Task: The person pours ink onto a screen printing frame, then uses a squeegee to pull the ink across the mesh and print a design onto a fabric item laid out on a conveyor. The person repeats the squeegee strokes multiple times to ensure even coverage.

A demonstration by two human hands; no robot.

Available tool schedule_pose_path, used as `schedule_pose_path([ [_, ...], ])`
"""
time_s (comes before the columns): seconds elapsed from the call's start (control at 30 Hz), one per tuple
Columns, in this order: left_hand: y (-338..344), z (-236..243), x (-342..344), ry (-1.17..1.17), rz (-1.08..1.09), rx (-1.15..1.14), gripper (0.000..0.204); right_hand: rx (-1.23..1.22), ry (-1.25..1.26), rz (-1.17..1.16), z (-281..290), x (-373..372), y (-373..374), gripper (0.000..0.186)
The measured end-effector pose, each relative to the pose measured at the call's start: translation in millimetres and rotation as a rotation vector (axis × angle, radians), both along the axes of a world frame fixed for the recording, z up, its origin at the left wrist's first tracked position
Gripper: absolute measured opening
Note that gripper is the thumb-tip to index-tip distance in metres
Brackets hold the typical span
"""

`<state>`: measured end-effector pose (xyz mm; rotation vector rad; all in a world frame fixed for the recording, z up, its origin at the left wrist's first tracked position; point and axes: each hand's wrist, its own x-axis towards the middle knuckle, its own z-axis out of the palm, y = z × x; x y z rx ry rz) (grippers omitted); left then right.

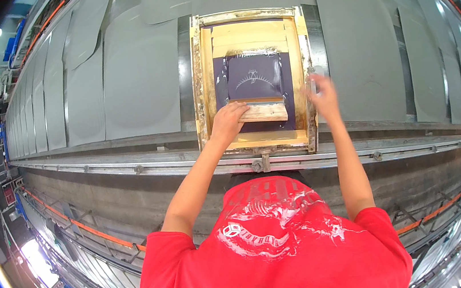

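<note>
A screen-printing frame lies on the long printing table in front of me, with yellow borders around a dark purple mesh carrying a pale line design. Across the near part of the mesh rests a squeegee with a wooden handle. My left hand is closed on the left end of that handle. At the frame's right side is my right hand, its thumb and fingers apart and slightly blurred. No object shows in it, though a small pale patch appears just beyond its fingertips.
Grey sheets lie side by side along the table to the left and right of the frame. A metal rail with several knobs runs along the table's near edge, and a bracket on the frame meets it. Behind me runs another long table.
</note>
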<state>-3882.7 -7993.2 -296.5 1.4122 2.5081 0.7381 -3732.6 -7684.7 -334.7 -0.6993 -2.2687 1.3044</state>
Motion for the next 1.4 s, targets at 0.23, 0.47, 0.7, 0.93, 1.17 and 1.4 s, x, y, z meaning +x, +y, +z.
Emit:
schedule_pose_path([
  [0.23, -5.7, -7.3, 25.7, 0.032, 0.002, 0.038, 0.051, -0.006, -0.143, -0.265, -53.4, -43.3, 54.3, 0.03],
  [0.47, -32.0, 12.7, 31.1, 0.034, 0.029, 0.111, 0.063, 0.097, 0.061, -0.312, 28.1, -51.4, 17.4, 0.024],
  [0.7, -158.4, 40.8, -46.9, 0.037, 0.171, 0.075, 0.057, -0.028, 0.116, -0.239, 32.8, -151.7, -132.5, 0.021],
  [0.93, -269.2, 34.3, -118.2, 0.02, 0.142, 0.016, 0.06, -0.126, -0.019, -0.227, 28.9, -210.1, -247.1, 0.022],
  [1.17, -288.7, 33.8, -140.6, 0.091, 0.056, -0.035, 0.059, 0.015, 0.168, -0.31, 2.5, -227.2, -253.8, 0.02],
  [1.4, -318.4, 31.6, -123.7, 0.081, -0.038, -0.041, 0.056, -0.009, -0.123, -0.279, 2.7, -223.9, -243.8, 0.023],
])
